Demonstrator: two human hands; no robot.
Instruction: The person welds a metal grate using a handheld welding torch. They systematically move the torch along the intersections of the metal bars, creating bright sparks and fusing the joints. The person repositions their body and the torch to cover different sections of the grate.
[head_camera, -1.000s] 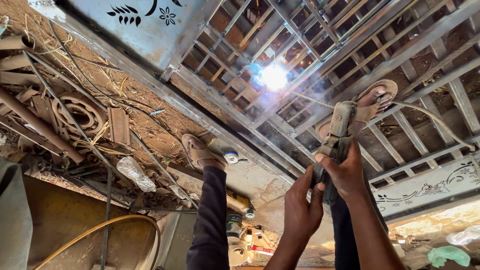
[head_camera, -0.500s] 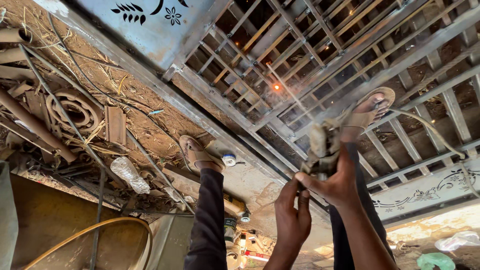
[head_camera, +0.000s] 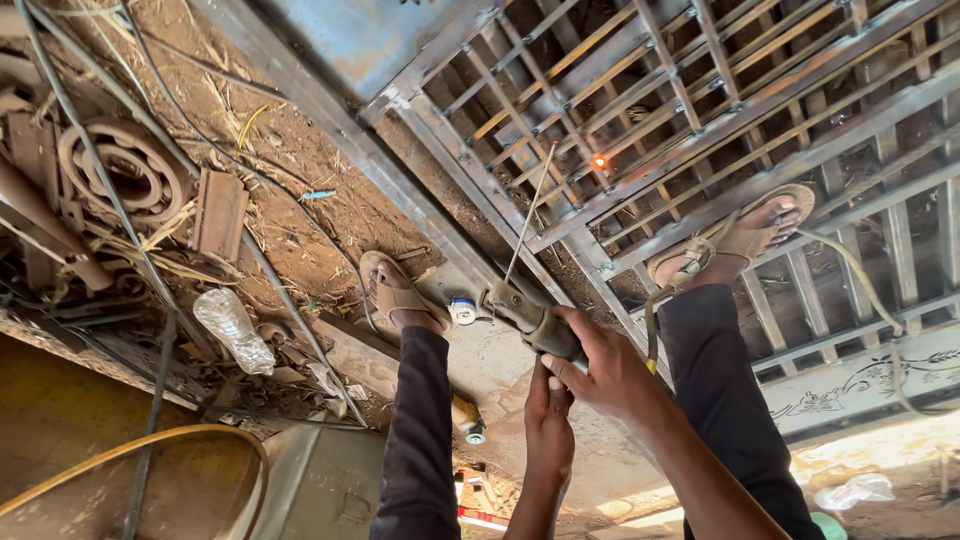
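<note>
Your right hand (head_camera: 610, 375) gripped the welding holder (head_camera: 530, 318), rod (head_camera: 528, 212) pointing to twelve o'clock at the metal gate (head_camera: 720, 130), your left hand (head_camera: 548, 425) clasped just beneath the holder, glowing spot (head_camera: 599, 161) at one o'clock.

A grey steel gate frame (head_camera: 700, 120) is seen streaked with rust-brown, a single orange-red spot (head_camera: 599, 161) glowing on one bar. A pale panel (head_camera: 860, 385) at the frame's edge is marked with dark scrollwork. Tan sandals (head_camera: 395, 292) and black trousers (head_camera: 420, 440) are worn. A grey-black electrode holder (head_camera: 530, 315) is gripped, a thin pale rod (head_camera: 530, 210) rising from it. The ground (head_camera: 290, 180) is shown reddish-brown, crossed by black cables (head_camera: 110, 190) and a yellow hose (head_camera: 120, 455). A clear plastic bottle (head_camera: 232, 330) is caught whitish in the light.
</note>
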